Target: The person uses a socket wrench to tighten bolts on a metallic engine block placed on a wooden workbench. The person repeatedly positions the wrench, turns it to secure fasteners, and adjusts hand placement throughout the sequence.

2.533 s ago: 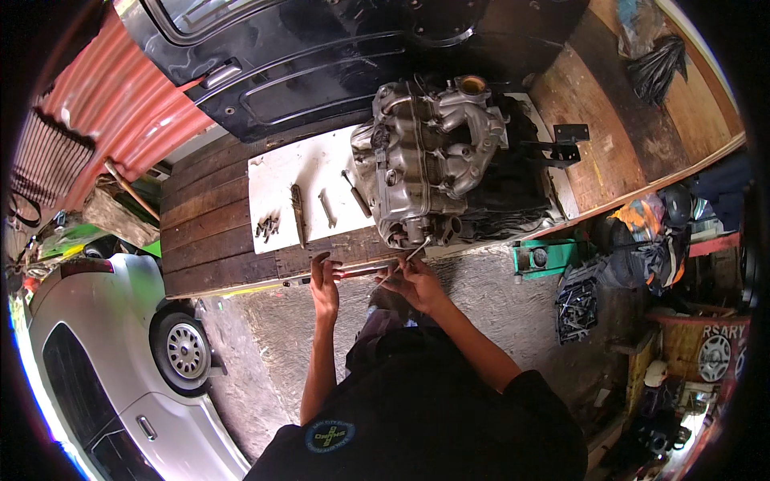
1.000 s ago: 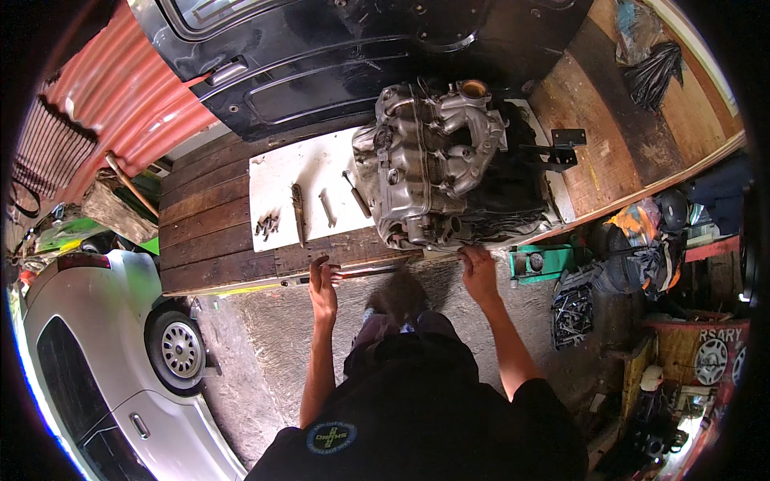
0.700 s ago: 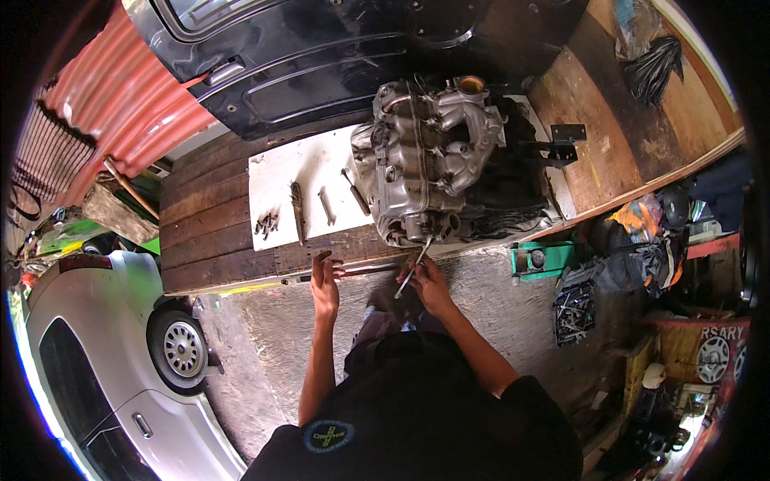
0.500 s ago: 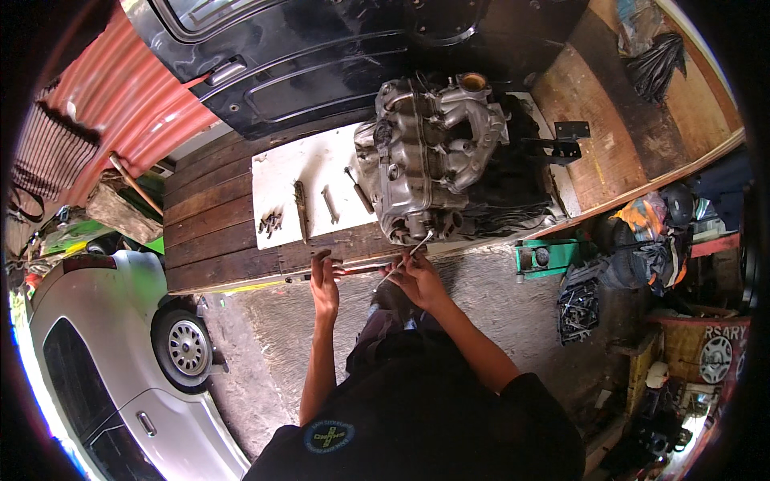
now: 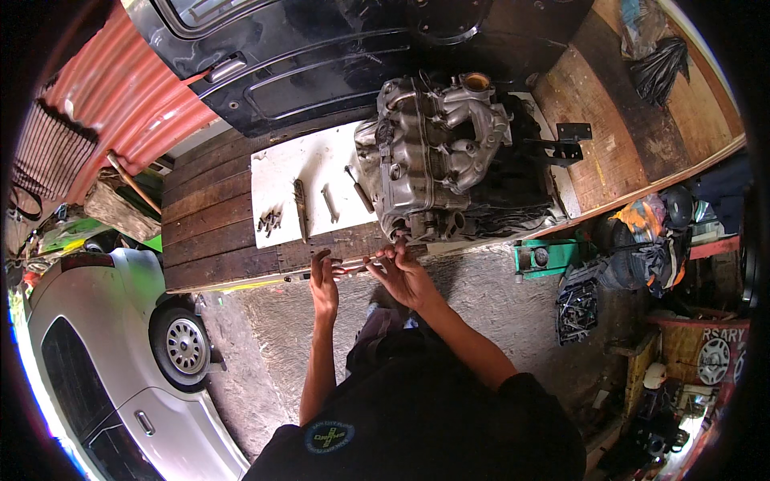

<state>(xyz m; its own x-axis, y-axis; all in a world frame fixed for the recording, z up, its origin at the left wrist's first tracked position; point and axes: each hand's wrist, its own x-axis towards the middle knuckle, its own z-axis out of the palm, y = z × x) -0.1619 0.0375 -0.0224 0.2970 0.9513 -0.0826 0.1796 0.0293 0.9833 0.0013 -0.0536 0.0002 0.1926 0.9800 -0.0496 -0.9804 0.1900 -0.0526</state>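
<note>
A greasy metal engine point(image 5: 417, 164) sits on the wooden bench point(image 5: 212, 208), its cover and curved intake pipes facing up. My right hand point(image 5: 405, 276) is just below the engine's near end, fingers spread and the tips close to its lower edge. No tool can be made out in it. To its left, my left hand point(image 5: 324, 289) is raised at the bench's front edge, fingers loosely bent and apart. A narrow red strip shows between the two hands; what it is I cannot tell. On a white board point(image 5: 277, 172) lie a wrench point(image 5: 330, 206), a dark-handled tool point(image 5: 359, 190), a long dark tool point(image 5: 301, 210) and several bolts point(image 5: 269, 221).
A black vehicle door panel point(image 5: 337, 72) stands behind the bench. At left is a silver car point(image 5: 104, 337). On the right are a green metal jack-like device point(image 5: 549, 256), a crate of tools point(image 5: 576, 309) and cluttered bags. A black bracket point(image 5: 568, 144) lies right of the engine.
The slim metal rod-like tool in my right hand, which reached up to the engine's near end, is no longer visible. My right fingers have spread and shifted slightly left; my left hand is nearly still.
</note>
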